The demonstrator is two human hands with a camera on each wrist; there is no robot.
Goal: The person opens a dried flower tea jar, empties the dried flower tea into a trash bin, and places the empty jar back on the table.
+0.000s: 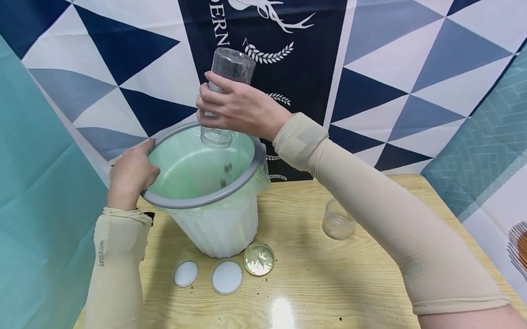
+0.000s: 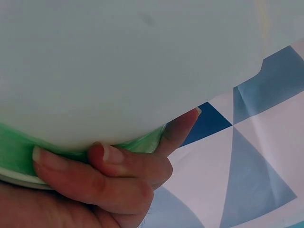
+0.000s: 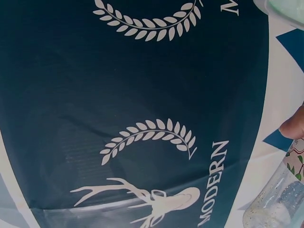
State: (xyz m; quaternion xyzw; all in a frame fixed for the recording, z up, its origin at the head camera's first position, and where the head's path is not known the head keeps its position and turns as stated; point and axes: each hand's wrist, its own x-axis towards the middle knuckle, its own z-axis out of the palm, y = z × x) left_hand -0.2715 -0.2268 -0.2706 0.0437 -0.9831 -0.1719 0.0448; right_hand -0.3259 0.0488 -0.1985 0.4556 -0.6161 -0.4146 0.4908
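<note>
My right hand [image 1: 240, 106] grips a clear jar [image 1: 233, 66] round its middle and holds it upside down, tilted, its mouth over the trash bin. Dark specks cling inside the jar's base. In the right wrist view the jar [image 3: 271, 209] shows a patterned label beside a finger [image 3: 294, 126]. The white bin [image 1: 224, 231] has a grey rim [image 1: 203, 201] and a pale green liner [image 1: 178, 164]; a few dark bits show inside. My left hand [image 1: 132, 174] holds the rim on the left, its fingers [image 2: 118, 190] curled beneath it in the left wrist view.
In front of the bin lie two white lids [image 1: 186, 274] and a gold lid [image 1: 258, 259]. A small clear glass jar [image 1: 337, 221] stands to the right, near my right forearm. Dark crumbs dot the wooden table [image 1: 311, 301]. A patterned cloth [image 1: 384, 78] hangs behind.
</note>
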